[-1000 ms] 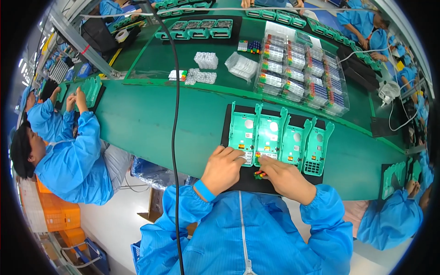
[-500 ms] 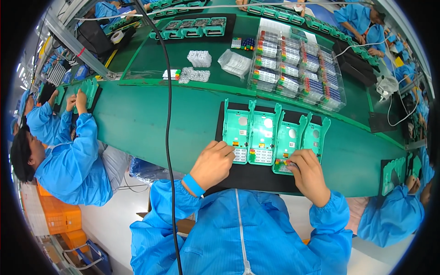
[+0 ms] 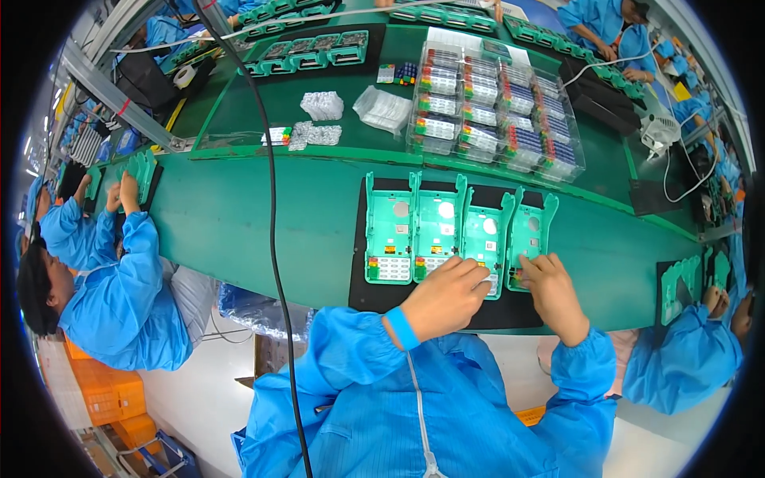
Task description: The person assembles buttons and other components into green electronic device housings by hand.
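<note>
Several green plastic housings (image 3: pixel 390 215) stand in a row on a black mat (image 3: pixel 358 298). White keypads with coloured keys at one side (image 3: pixel 390 269) lie in the lower ends of the two leftmost ones. My left hand (image 3: pixel 446 296), with a blue wrist band, reaches over the third housing (image 3: pixel 484 227); its bent fingers are close together at the keypad there, mostly covering it. At the lower end of the rightmost housing (image 3: pixel 527 227) is my right hand (image 3: pixel 551 293), fingertips drawn together. Small coloured spots show beside them, but whatever they grip is hidden.
Beyond the green ledge, a clear tray (image 3: pixel 498 111) holds stacked keypads. Left of it lie a clear plastic bag (image 3: pixel 382 110) and white parts (image 3: pixel 322 105). A black cable (image 3: pixel 272 207) hangs across the view. Co-workers in blue (image 3: pixel 119 295) sit on both sides.
My left hand has moved right, from the leftmost housing to the third. My right hand has gone from the third housing to the rightmost. The view has shifted slightly.
</note>
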### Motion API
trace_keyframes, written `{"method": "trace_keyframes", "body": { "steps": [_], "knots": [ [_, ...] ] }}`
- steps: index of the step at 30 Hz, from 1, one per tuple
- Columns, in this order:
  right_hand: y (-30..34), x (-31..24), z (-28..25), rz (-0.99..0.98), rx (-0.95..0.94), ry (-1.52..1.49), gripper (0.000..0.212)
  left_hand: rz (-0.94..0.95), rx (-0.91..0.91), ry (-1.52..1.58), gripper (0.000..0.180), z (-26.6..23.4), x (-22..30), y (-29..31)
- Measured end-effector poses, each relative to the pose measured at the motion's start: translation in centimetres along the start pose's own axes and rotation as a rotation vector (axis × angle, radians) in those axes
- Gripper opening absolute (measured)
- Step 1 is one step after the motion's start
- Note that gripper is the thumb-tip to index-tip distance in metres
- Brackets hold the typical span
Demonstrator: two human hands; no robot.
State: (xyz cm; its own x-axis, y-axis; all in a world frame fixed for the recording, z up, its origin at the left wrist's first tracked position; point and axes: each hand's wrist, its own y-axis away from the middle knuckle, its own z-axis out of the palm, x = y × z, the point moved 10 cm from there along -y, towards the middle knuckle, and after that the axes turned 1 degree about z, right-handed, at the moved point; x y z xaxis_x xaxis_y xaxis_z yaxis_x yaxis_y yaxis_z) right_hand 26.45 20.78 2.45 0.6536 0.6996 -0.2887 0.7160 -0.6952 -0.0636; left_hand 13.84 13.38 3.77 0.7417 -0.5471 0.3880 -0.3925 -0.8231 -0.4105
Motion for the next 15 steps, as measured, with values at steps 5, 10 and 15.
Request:
{"method": "trace_keyframes", "body": {
  "steps": [5, 10, 15],
  "knots": [
    [2.3, 0.1, -2.6, 0.088, 0.180, -0.033, 0.045, -0.083, -0.136, -0.077, 0.024, 3.0, -1.0, 0.0],
    [3.0, -1.2, -0.9, -0.045, 0.047, -0.045, 0.045, -0.123, -0.197, -0.089, 0.025, 4.0, -0.9, 0.8],
    [2.6, -1.6, -0.1, -0.063, -0.160, 0.219, 0.033, -0.076, -0.140, -0.137, 0.034, 4.1, -0.1, 2.0]
  ]
}}
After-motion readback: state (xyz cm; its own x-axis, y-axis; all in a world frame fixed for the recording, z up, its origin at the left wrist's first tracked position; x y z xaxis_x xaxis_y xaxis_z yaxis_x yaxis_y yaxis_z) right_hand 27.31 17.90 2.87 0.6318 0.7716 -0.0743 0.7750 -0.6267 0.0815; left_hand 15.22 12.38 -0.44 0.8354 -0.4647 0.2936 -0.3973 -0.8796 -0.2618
